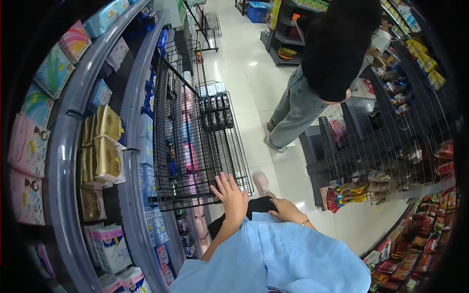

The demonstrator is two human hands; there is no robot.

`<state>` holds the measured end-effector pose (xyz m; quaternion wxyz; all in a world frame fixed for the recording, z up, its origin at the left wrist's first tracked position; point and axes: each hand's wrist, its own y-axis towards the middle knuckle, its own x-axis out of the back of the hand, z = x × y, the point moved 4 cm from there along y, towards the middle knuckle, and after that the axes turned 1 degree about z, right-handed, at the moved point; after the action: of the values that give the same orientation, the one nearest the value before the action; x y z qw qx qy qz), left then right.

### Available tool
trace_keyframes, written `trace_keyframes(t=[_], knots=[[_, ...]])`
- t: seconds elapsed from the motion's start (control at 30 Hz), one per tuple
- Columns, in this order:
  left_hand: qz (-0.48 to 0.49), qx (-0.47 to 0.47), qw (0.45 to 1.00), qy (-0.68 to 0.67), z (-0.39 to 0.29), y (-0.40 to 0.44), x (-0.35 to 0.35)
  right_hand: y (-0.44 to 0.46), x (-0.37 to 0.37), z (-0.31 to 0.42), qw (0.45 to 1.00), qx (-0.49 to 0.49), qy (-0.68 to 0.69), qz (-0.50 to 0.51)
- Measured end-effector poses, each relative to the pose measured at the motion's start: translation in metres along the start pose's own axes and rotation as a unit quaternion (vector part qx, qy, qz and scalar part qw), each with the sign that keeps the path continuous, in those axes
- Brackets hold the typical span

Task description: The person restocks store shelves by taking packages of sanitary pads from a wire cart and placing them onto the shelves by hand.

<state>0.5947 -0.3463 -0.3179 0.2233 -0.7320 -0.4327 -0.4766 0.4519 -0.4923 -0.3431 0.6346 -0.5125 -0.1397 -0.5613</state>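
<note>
My left hand [231,198] is spread out at the near end of a black wire rack [183,190], its fingers over the mesh; whether it touches the wire I cannot tell. Nothing shows in its palm. My right hand [288,211] is low in front of my blue shirt [293,249], beside the dark cloth at my waist, its fingers partly hidden against it. Small black packages [217,112] and white ones [215,89] sit on the rack farther along.
Shelves [73,195] of packaged goods run along the left. A person in a black top [332,53] stands ahead on the right, near black wire racks [342,161] with snack bags. A tiled aisle floor [249,107] lies between. A blue crate [257,11] is at the far end.
</note>
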Motion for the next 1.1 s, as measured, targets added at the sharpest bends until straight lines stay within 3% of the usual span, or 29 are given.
trace_keyframes(t=[0.1,0.2,0.33,0.5,0.53,0.63,0.73,0.8,0.87,1.0,1.1], knots=[[-0.010,0.010,0.999,-0.033,-0.006,0.025,-0.014,0.037,0.015,-0.021,0.999,-0.002,-0.006,0.035],[-0.079,0.055,0.994,-0.057,-0.005,0.059,-0.020,0.086,0.040,-0.048,0.996,0.080,-0.003,-0.032],[-0.161,0.201,0.966,0.035,0.015,0.106,-0.019,0.176,0.067,-0.089,0.983,0.165,-0.050,-0.060],[-0.219,0.377,0.883,0.174,0.063,0.109,-0.044,0.315,0.087,-0.114,0.972,0.233,-0.005,-0.036],[-0.211,0.409,0.870,0.179,0.065,0.104,-0.049,0.347,0.085,-0.119,0.973,0.228,0.028,-0.034],[-0.220,0.433,0.841,0.239,0.053,0.109,-0.043,0.457,0.052,-0.151,0.974,0.081,0.212,-0.014],[-0.240,0.452,0.816,0.270,0.049,0.114,-0.040,0.562,-0.003,-0.190,0.903,-0.155,0.399,0.042],[-0.236,0.467,0.813,0.255,0.049,0.116,-0.037,0.608,-0.015,-0.201,0.886,-0.221,0.399,0.081],[-0.235,0.469,0.813,0.254,0.051,0.111,-0.040,0.640,-0.008,-0.199,0.959,-0.176,0.220,-0.040],[-0.228,0.470,0.812,0.262,0.047,0.119,-0.039,0.674,0.009,-0.157,0.977,-0.094,0.165,-0.098],[-0.222,0.479,0.814,0.243,0.048,0.120,-0.041,0.689,0.004,-0.135,0.976,-0.122,0.165,-0.077]])
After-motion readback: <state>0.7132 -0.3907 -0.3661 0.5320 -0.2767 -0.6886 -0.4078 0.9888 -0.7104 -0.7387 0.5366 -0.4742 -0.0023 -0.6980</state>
